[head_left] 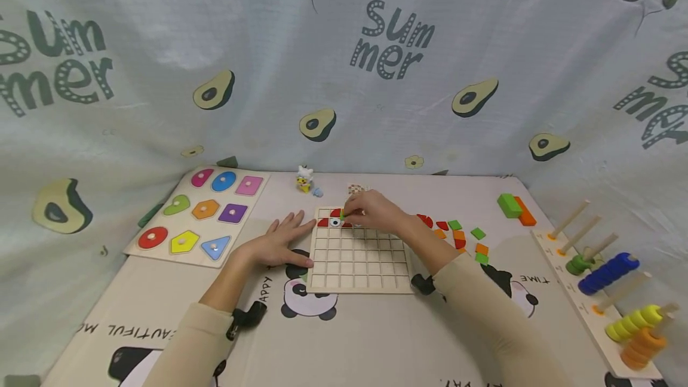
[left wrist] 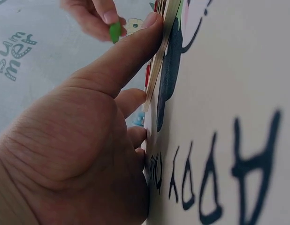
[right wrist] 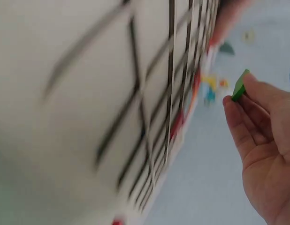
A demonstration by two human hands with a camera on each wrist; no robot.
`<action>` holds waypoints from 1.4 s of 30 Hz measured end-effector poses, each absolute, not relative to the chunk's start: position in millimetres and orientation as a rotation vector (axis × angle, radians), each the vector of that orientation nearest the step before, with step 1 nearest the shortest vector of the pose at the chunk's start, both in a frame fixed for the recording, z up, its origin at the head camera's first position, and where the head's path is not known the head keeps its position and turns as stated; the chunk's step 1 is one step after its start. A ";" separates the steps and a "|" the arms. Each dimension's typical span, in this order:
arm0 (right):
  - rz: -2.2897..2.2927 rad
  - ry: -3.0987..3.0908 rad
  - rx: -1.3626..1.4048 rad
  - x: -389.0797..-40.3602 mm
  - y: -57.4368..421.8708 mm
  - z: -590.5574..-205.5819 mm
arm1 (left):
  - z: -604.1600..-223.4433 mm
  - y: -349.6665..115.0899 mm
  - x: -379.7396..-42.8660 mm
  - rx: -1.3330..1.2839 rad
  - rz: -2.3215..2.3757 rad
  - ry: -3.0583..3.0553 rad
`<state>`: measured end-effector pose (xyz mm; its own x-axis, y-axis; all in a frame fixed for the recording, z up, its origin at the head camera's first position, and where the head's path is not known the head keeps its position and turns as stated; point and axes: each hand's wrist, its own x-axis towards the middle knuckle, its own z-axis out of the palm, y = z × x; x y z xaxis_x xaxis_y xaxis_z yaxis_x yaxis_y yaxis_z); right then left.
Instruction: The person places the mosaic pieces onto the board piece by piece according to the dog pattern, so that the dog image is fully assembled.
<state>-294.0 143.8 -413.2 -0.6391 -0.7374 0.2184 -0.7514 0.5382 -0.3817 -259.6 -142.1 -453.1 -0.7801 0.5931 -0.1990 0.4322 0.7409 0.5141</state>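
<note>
currently in hand: one green tile (right wrist: pixel 240 89), pinched between thumb and fingertips of the right hand (head_left: pixel 373 212); held over the far rows of a wooden grid board (head_left: pixel 352 261), both wrist views showing it clear of the wood.

one left hand (head_left: pixel 276 243): fingers spread, grasping nothing; thumb and forefinger at the board's left edge, seemingly steadying it.

step, as judged: setting a tile among those laid near the far left corner. laid there: red pieces (head_left: pixel 322 222) and one eye tile (head_left: pixel 335 222); the nearer cells bare.

next move, as judged: lower the tile flat, square its edges to the ridges, let go without nudging its neighbours.

obstruction: the right hand covers some far cells in the head view, so the exact target cell cannot be told.

right of the board: loose pieces (head_left: pixel 458 235) in red, orange and green, scattered near the right forearm (head_left: pixel 430 246) and liable to be brushed by it. beyond them, a green block (head_left: pixel 509 205) beside an orange block (head_left: pixel 525 211); then a peg stand (head_left: pixel 598 324) with coloured rings (head_left: pixel 607 273).

left: one shape board (head_left: pixel 201 227), just beside the left hand.

behind: one small figurine (head_left: pixel 304 179), upright.
</note>
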 end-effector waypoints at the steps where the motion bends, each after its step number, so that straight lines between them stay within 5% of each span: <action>1: 0.660 -2.728 1.343 -293.9 135.5 -415.2 | -452.7 -141.9 -259.6 0.795 0.641 2.590; 15: 0.205 -2.847 1.381 -289.2 81.5 -430.4 | -452.5 -143.9 -261.1 0.836 0.624 2.589; 31: 0.304 -2.845 1.457 -287.2 79.8 -431.3 | -455.7 -144.4 -263.1 0.842 0.616 2.590; 42: 0.816 -2.883 1.024 -272.3 168.7 -396.7 | -455.3 -142.5 -261.8 0.810 0.621 2.597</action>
